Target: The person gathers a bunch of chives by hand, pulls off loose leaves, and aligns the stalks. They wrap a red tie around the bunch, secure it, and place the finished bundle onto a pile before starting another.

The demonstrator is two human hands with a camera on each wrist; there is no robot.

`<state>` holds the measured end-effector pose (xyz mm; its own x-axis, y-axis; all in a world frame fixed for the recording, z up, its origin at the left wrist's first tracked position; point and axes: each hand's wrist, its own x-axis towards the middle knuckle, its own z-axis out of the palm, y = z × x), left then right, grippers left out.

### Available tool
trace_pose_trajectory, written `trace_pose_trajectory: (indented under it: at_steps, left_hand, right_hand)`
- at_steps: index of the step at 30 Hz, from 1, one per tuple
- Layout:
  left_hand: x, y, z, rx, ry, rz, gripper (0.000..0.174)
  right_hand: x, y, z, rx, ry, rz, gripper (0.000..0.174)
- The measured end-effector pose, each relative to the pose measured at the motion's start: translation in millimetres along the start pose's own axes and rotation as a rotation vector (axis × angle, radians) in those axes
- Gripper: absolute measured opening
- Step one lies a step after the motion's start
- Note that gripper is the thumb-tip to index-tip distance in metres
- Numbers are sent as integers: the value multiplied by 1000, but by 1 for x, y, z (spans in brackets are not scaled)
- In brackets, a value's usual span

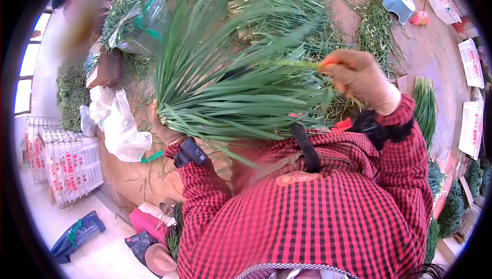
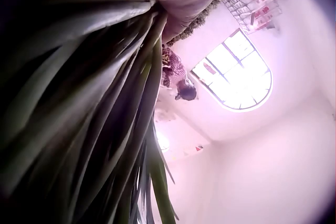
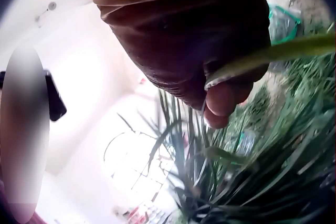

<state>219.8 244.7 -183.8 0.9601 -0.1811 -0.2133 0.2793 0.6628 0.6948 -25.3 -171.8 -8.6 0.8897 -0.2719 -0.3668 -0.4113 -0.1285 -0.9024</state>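
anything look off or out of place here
The leaf pinched in the right hand looks yellowish, unlike the deep green bunch. Loose leaves also lie strewn over the brown floor near the blue stool, untidy but perhaps just trimmings.

A light blue stool (image 1: pixel 397 3) stands on the floor near a red broom head (image 1: pixel 420 18), with white, red-printed boxes (image 1: pixel 470 63) along the right side. Across the room, a crumpled white plastic bag (image 1: pixel 124 133) lies near a brown box (image 1: pixel 104 68). Dark blue cloth (image 1: pixel 78 235), something bright pink (image 1: pixel 147 223) and a pinkish-tan hat (image 1: pixel 160 258) lie lower left, and an arched window (image 2: pixel 236 71) glows in the pale wall.
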Motion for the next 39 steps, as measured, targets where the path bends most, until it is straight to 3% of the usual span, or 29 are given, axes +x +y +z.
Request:
trace_pose_trajectory:
  at_steps: [3, 5, 6, 9, 12, 13, 14, 16, 17, 19, 22, 26, 29, 31, 33, 34, 35, 36, 39]
  left_hand:
    - [8, -10, -43, 54, 65, -20, 40]
    - [6, -14, -53, -69, 121, -109, 41]
    - [5, -17, -53, -53, 145, -112, 40]
    - [3, -18, -50, -5, 140, -155, 39]
    - [11, -20, -66, 23, 160, -108, 39]
    - [12, -20, -70, 41, 163, -97, 39]
    - [14, -18, -77, 2, 133, -120, 40]
    - [11, -15, -74, -18, 153, -137, 41]
    - [10, -13, -72, -27, 161, -144, 41]
    - [10, -13, -67, 17, 199, -117, 44]
    - [5, -12, -60, 78, 210, -99, 47]
    - [28, -5, -123, 104, 220, -125, 47]
    - [24, -10, -110, 122, 384, -56, 47]
    - [31, -12, -127, 97, 302, -83, 47]
    - [31, -12, -130, 78, 234, -96, 47]
    - [38, -5, -148, 28, 104, -215, 48]
    - [41, -4, -150, 43, 94, -216, 48]
    - [43, -3, -150, 59, 85, -217, 48]
    - [37, -6, -124, 93, 224, -138, 47]
  right_hand:
    - [-8, 39, -56, -31, 176, 112, 20]
    - [-13, 86, -74, -758, 466, -293, 21]
    - [-14, 85, -70, -1121, 600, -500, 21]
    - [-16, 68, -41, -529, 443, -223, 21]
    - [-16, 44, 11, -242, 127, -211, 19]
    - [-12, 44, 26, -370, 47, -347, 20]
    - [-11, 35, 39, -355, -72, -327, 23]
    - [-5, 32, 67, -477, -120, -281, 36]
    - [-3, 27, 79, -614, -133, -243, 38]
    - [7, 30, 93, -597, -184, -243, 35]
    - [15, 47, 93, -401, -126, -326, 25]
    - [5, 43, 43, -148, -46, -250, 12]
    - [10, 75, -7, -768, 377, -361, 16]
    - [2, 56, -9, -648, 383, -296, 18]
    - [-2, 39, 11, -341, 253, -316, 19]
    - [-1, 31, 25, -364, 192, -351, 20]
    - [1, 27, 40, -419, 137, -383, 27]
    - [6, 22, 54, -528, 38, -290, 36]
    - [20, 39, 84, -534, -110, -267, 29]
